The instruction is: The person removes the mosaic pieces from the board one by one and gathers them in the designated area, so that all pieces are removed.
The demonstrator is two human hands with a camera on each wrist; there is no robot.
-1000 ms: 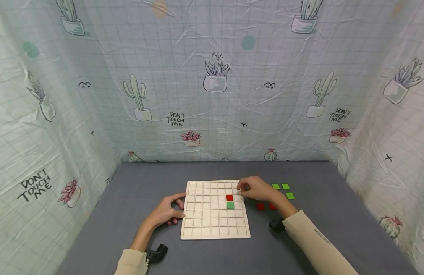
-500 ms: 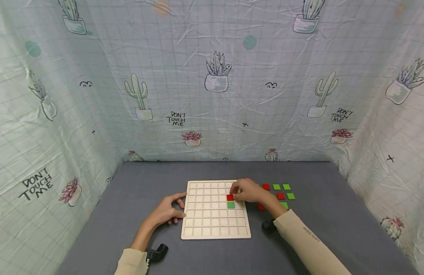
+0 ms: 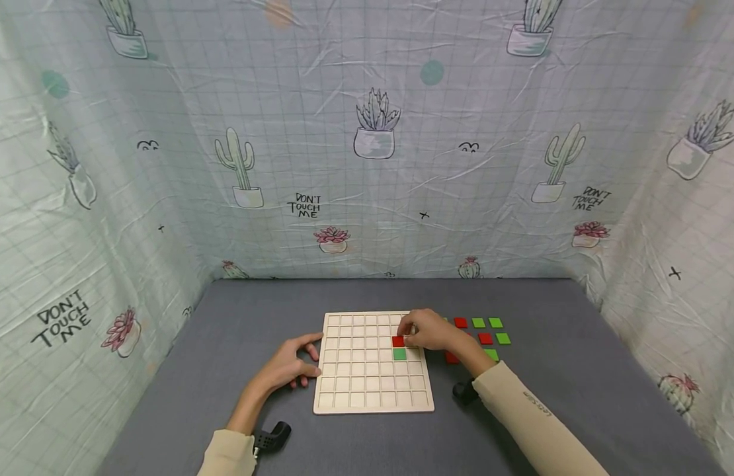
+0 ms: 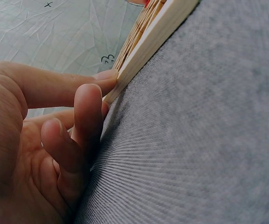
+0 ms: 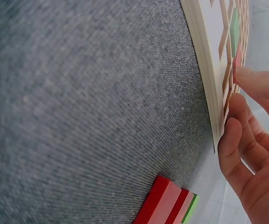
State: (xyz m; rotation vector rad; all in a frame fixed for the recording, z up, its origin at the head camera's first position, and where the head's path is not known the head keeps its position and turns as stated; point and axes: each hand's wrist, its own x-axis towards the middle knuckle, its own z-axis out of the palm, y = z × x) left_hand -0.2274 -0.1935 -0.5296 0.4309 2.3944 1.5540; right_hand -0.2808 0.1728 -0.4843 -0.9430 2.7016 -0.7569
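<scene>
A pale wooden grid board (image 3: 364, 400) lies flat on the table with a red square tile (image 3: 398, 341) and a green square tile (image 3: 399, 354) in neighbouring cells. My left hand (image 3: 285, 363) touches the board's left edge with thumb and index fingertips spread apart; the left wrist view shows a fingertip (image 4: 110, 77) against the wooden side. My right hand (image 3: 431, 330) reaches over the board's right side, thumb and index finger at the red tile. In the right wrist view a fingertip (image 5: 243, 74) meets that red tile (image 5: 237, 63), while the other fingers curl by the board's edge.
Right of the board, loose red and green tiles lie in rows, including a red tile (image 3: 460, 322) and a green tile (image 3: 503, 338); the right arm covers part of them. The dark grey table (image 3: 260, 301) meets a cactus-print curtain (image 3: 319, 132) at the back and sides.
My right hand has moved left and slightly down, from the board's upper right to the red tile, and holds still there. My left hand stays at the left edge.
</scene>
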